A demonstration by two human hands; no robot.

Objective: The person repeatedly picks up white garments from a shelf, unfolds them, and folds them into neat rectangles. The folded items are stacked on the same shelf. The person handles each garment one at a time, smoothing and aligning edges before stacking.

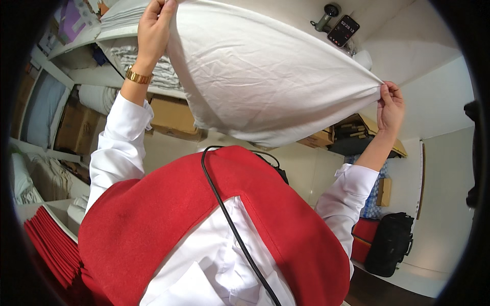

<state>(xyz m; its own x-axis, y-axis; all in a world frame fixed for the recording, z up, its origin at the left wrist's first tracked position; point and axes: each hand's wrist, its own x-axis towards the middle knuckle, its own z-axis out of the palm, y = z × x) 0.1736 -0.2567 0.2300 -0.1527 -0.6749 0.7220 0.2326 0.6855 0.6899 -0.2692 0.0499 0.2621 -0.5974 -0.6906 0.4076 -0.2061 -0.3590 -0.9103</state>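
Note:
A white cloth [245, 72], lightly creased, is stretched between my two hands and hangs in front of me. My left hand [155, 28], above a gold-coloured wristwatch, pinches its upper left corner at the top edge of the picture. At the right, my right hand [391, 105] grips the other corner between thumb and fingers, and folds run from there into the cloth. The cloth's lower edge sags over the floor. Part of the surface behind it is hidden.
A phone [343, 30] and a small handheld fan [330, 15] lie beyond the cloth. Shelves with folded white linens [128, 57] stand left, above a cardboard box [174, 114]. Folded red cloths [53, 244] are at lower left. A black bag [389, 244] sits at right.

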